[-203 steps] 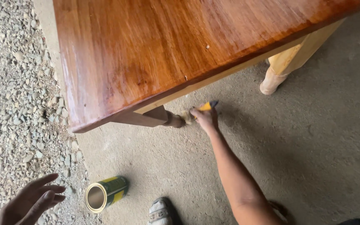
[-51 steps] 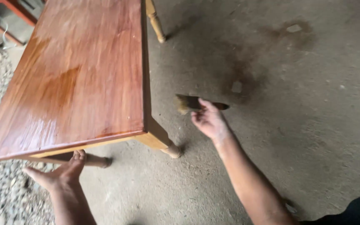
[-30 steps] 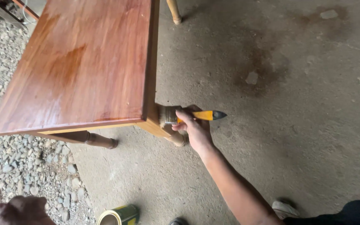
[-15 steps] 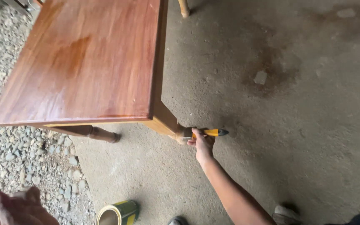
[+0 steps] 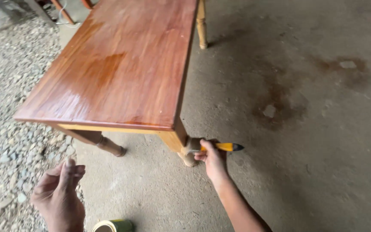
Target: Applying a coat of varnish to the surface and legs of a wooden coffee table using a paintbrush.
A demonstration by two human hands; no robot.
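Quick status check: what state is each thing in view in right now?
Right hand: gripping the paintbrush.
Paintbrush: bristles against the near table leg.
Left hand: empty, raised, fingers loosely curled.
Tabletop: glossy reddish-brown.
Can: open, on the floor, partly cut off by the frame.

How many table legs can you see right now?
3: near right leg at the brush, near left leg by the gravel, far leg. A fourth may be hidden.

open round can [image 5: 111, 226], yellow-green label, on floor at bottom edge
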